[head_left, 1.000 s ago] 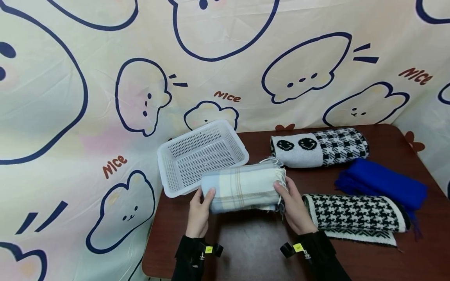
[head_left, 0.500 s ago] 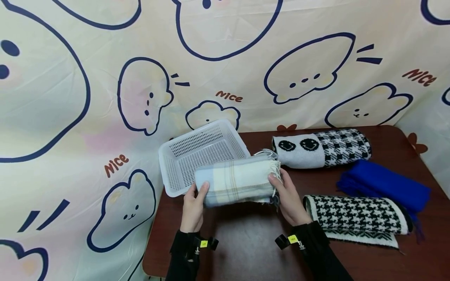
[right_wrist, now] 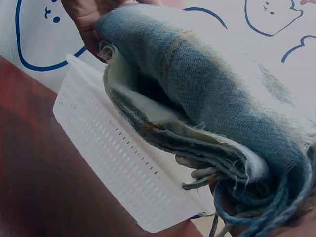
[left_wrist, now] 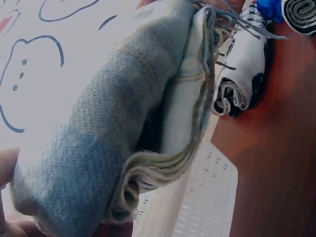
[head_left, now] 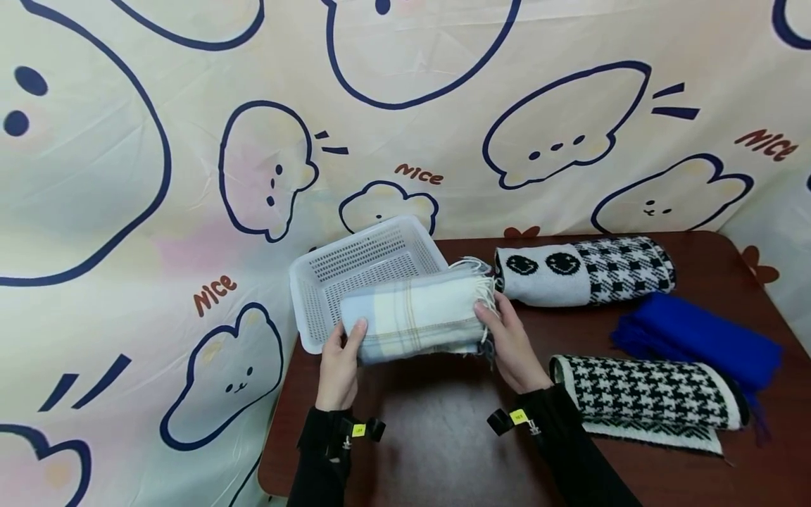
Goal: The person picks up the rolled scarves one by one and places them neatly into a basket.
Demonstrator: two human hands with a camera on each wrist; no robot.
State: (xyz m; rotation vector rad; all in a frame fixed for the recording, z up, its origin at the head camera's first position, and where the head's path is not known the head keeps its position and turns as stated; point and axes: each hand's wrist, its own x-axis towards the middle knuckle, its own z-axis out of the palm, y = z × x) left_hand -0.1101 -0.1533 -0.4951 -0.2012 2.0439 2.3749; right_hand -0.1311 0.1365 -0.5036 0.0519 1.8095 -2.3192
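A folded pale blue and cream plaid scarf [head_left: 412, 313] with a fringed right end is held between both hands. My left hand [head_left: 338, 370] grips its left end, thumb on top. At the fringed end my right hand [head_left: 512, 345] holds it the same way, fingers hidden beneath. The scarf overlaps the front of a white perforated basket [head_left: 303, 306] in the head view. In the left wrist view the folded layers of the scarf [left_wrist: 89, 158] show from the side, with the basket [left_wrist: 210, 192] below. The right wrist view shows the scarf [right_wrist: 197, 84] above the basket wall [right_wrist: 113, 148].
To the right on the brown table [head_left: 431, 436] lie a rolled black-and-white scarf with smiley faces [head_left: 551, 274], a folded blue scarf [head_left: 703, 338] and a rolled houndstooth scarf [head_left: 652, 391]. A cartoon-printed cloth [head_left: 374, 141] hangs behind the table.
Both hands have carried the plaid scarf left and away from me, so it covers more of the basket. The other scarves stay where they were; the head view has shifted slightly.
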